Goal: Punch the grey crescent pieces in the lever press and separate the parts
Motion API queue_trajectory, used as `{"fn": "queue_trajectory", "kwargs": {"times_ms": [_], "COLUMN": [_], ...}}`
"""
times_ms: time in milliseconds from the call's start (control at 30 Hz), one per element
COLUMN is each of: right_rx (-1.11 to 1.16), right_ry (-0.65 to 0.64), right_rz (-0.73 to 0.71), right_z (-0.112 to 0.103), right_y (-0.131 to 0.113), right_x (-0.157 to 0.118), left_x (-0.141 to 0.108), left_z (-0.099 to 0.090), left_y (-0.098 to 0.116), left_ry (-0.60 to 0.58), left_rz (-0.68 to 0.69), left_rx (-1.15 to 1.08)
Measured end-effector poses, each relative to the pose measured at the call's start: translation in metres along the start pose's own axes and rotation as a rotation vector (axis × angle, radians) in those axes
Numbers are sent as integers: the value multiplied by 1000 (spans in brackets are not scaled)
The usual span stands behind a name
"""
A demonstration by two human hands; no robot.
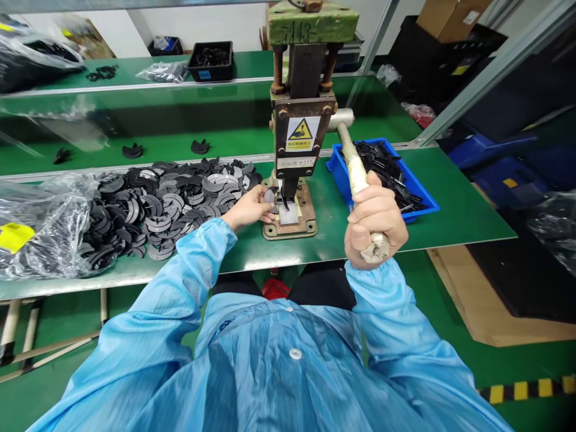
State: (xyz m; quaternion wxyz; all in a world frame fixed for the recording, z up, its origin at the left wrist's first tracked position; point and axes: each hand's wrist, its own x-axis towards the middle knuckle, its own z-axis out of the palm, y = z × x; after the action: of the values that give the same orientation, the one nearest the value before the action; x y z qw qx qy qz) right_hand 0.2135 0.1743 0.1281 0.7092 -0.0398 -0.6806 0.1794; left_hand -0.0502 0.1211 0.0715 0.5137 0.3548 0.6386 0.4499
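My left hand (250, 207) pinches a dark curved plastic piece (270, 196) at the left side of the hand press (302, 144), by its base. Wrapped round the taped end of the press lever (354, 165) is my right hand (376, 222). The ram reaches down close to a light metal plate (288, 213) on the base; whether it touches the piece is hard to see. A pile of similar dark crescent-shaped pieces (173, 204) lies left of the press, beside my left hand.
Behind my right hand stands a blue bin (425, 204) of thin black parts. A clear plastic bag (49, 222) lies at the left of the green table (472, 210). Several loose pieces and a black tray (211, 77) are farther back. A metal frame post (490, 78) slants up at right.
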Motion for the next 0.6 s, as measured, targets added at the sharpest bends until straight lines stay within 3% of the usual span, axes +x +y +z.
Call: {"fn": "queue_trajectory", "kwargs": {"times_ms": [267, 600], "right_rx": [10, -12], "right_ry": [-4, -2], "right_rz": [1, 7], "right_z": [-1, 0], "right_y": [2, -1], "right_x": [-1, -1], "left_x": [7, 29], "left_z": [-4, -14], "left_y": [-3, -7], "left_ry": [78, 42], "left_rz": [146, 160], "left_rx": [187, 106]}}
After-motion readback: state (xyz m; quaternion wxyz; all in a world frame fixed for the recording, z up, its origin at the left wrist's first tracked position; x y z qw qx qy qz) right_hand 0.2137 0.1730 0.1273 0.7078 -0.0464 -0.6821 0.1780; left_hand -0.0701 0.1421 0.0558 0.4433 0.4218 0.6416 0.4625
